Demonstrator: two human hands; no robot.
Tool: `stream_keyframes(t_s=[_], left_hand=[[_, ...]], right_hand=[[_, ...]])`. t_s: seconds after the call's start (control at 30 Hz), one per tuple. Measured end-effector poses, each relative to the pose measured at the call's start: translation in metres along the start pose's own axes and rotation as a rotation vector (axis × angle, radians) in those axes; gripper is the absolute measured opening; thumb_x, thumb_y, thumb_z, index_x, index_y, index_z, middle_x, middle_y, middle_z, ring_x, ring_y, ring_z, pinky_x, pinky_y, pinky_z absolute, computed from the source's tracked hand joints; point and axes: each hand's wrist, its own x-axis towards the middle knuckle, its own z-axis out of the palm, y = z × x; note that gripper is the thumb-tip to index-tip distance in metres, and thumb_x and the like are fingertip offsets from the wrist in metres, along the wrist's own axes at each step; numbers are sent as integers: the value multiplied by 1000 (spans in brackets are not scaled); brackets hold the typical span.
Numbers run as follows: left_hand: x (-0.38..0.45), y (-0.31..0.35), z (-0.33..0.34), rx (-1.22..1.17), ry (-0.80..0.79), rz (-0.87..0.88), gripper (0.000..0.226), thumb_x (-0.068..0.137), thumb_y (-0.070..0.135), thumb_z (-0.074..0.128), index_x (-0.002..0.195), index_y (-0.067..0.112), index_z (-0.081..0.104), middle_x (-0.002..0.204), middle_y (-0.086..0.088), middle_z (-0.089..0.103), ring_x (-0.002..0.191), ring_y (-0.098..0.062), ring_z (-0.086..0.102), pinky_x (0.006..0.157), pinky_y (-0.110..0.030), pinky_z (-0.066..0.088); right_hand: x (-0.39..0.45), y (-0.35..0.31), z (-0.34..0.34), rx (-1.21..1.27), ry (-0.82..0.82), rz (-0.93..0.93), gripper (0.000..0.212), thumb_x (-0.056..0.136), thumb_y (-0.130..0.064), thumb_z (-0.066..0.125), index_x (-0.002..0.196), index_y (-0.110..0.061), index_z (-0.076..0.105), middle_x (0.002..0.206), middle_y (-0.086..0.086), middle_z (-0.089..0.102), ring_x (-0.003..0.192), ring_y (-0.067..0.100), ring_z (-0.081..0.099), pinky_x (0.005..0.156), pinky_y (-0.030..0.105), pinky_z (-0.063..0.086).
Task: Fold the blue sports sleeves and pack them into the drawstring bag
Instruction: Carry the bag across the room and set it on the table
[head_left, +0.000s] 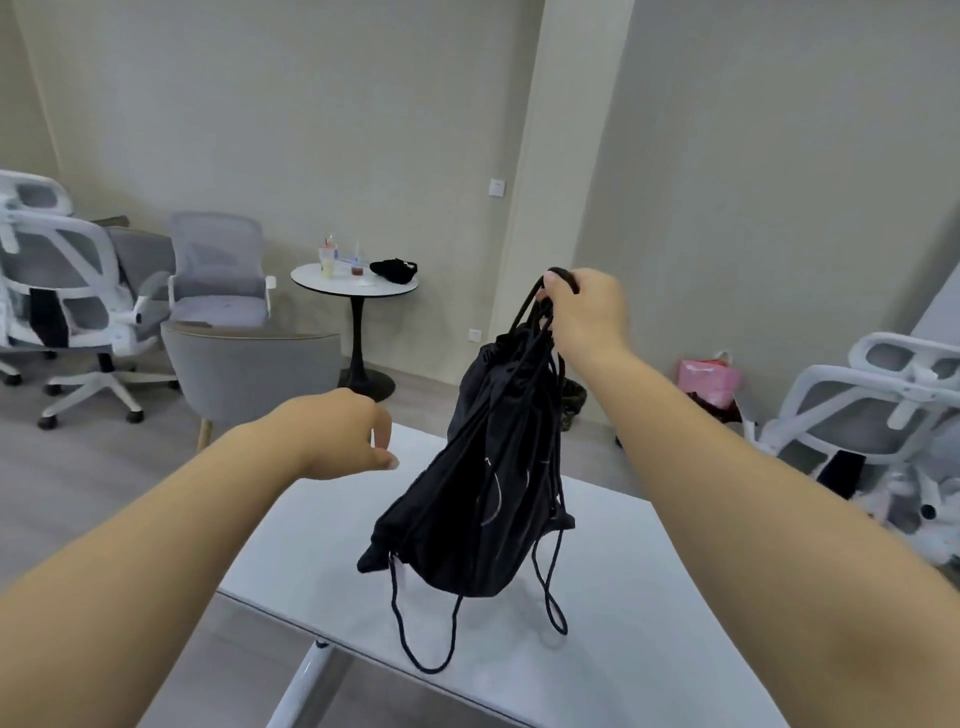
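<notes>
Drawstring bag (483, 483), black, cinched, hangs w/ base on white worktop (623, 597); right hand (584, 306) grips its cords (530, 312) up top. Left hand (343, 436) beside it, fingers loose, holding nothing.

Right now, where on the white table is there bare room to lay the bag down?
The right hand holds the black drawstring bag up by its cords. The white table shows bare surface right of the bag, toward the right forearm, and near its front edge. The left hand hovers over the far left corner. Loose cord loops crowd the spot under the bag.
</notes>
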Motion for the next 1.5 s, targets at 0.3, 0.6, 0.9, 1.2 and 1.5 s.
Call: stream_keyframes(t_s=[0.3, 0.6, 0.9, 1.2, 1.5], left_hand=[[98, -14, 8, -97, -16, 16, 17, 85, 52, 56, 87, 35, 57, 98, 10, 59, 90, -15, 57, 76, -32, 47], [136, -1, 71, -254, -182, 153, 45, 84, 49, 59, 126, 38, 48, 115, 12, 60, 99, -10, 56, 87, -31, 46], [176, 50, 128, -351, -291, 410, 73, 82, 47, 64, 144, 44, 24, 155, 7, 12, 138, -22, 26, 110, -39, 34], [194, 67, 189, -451, -451, 432, 34, 87, 39, 61, 112, 33, 39, 148, 10, 39, 145, -18, 18, 111, -45, 31], [174, 31, 270, -138, -520, 396, 62, 92, 46, 48, 148, 37, 22, 152, -2, 16, 135, -26, 30, 113, -36, 28]], right_hand=[[6, 69, 28, 95, -25, -28, 28, 91, -31, 55, 85, -5, 63, 84, 21, 66, 82, 37, 61, 80, 51, 52], [-75, 142, 14, -194, -569, 153, 28, 85, -39, 63, 82, -11, 63, 83, 14, 64, 77, 29, 60, 74, 48, 51], [-50, 164, -48, -539, -805, 526, 34, 78, -60, 61, 91, -29, 67, 100, -13, 66, 89, 3, 60, 77, 26, 49], [-47, 260, 15, -465, -795, 489, 51, 98, -38, 44, 147, -31, 31, 155, -8, 31, 141, 13, 29, 114, 29, 23], [-132, 314, 85, -327, -956, 670, 63, 97, -43, 43, 152, -29, 15, 160, -3, 19, 145, 15, 20, 118, 32, 21]])
